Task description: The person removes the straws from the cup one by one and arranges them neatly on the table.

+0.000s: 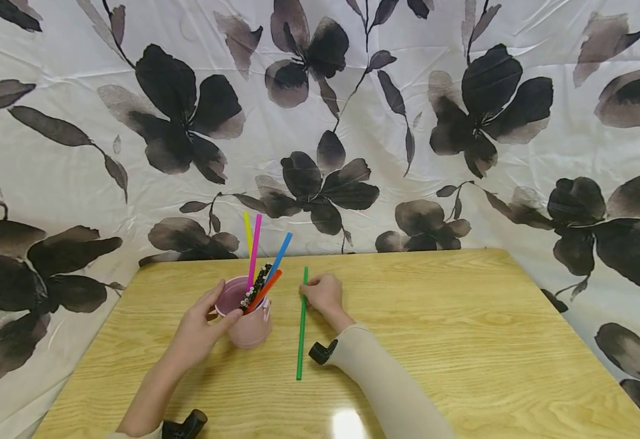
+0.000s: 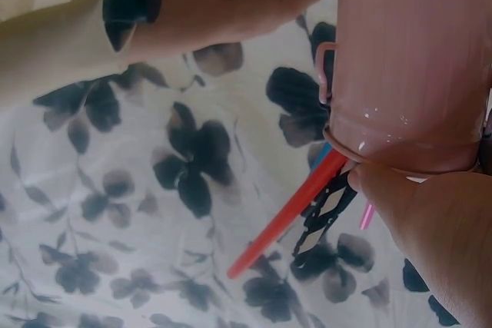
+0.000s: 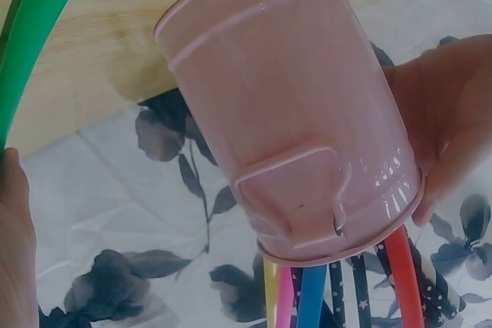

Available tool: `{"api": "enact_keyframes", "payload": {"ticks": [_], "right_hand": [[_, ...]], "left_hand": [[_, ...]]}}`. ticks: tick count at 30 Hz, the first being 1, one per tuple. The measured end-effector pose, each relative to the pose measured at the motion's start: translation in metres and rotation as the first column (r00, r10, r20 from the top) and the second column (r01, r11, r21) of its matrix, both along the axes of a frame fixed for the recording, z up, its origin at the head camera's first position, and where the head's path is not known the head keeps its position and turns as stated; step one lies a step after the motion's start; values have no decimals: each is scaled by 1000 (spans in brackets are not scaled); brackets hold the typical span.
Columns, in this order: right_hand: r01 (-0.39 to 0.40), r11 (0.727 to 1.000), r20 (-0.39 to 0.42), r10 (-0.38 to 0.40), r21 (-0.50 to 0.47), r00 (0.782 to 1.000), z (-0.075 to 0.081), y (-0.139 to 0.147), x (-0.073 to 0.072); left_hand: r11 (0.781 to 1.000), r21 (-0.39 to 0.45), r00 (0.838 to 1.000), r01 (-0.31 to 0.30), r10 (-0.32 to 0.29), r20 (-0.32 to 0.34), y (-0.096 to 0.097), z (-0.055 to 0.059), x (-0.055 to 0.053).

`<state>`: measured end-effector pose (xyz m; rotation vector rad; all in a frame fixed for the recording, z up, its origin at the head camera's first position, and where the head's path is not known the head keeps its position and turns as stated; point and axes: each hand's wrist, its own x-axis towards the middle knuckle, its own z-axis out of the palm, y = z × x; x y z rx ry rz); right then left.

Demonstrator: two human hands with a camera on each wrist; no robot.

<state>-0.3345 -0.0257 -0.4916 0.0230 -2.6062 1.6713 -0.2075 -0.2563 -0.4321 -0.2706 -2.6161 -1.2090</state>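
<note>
A small pink pail [image 1: 251, 334] with a wire handle at its side is gripped at the rim by my left hand [image 1: 201, 326], the thumb on the near side. Several straws stick out of it: a yellow one [image 1: 248, 228], a pink one [image 1: 255, 250], a blue one [image 1: 280, 256], a red one [image 3: 403, 274] and black patterned straws [image 1: 256, 289]. To the right of the pail, my right hand [image 1: 325, 296] pinches a long green straw [image 1: 301, 341] near its far end. Whether the pail's base touches the table cannot be told.
Both hands work over a light wood-grain table [image 1: 462, 341]. Behind it hangs a white cloth [image 1: 407, 36] printed with dark flowers. A black wrist camera [image 1: 323, 352] sits on the right sleeve, and another wrist camera [image 1: 186, 425] is at the left wrist.
</note>
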Motion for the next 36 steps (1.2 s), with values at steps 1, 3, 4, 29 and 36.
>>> {"api": "enact_keyframes", "payload": {"ticks": [1, 3, 4, 29, 36], "right_hand": [[-3, 1000, -1, 3, -5, 1000, 0, 0, 0], [-7, 1000, -7, 7, -5, 1000, 0, 0, -1], [-10, 1000, -11, 10, -7, 1000, 0, 0, 0], [-11, 991, -57, 19, 136, 998, 3, 3, 1], [-12, 989, -87, 25, 145, 996, 3, 3, 2]], "left_hand": [[1000, -1, 1000, -1, 1, -4, 0, 0, 0], [1000, -2, 1000, 1, -1, -8, 0, 0, 0], [1000, -1, 1000, 1, -1, -9, 0, 0, 0], [1000, -9, 1000, -5, 5, -9, 0, -1, 1], [1000, -17, 1000, -18, 18, 5, 0, 1, 2]]}}
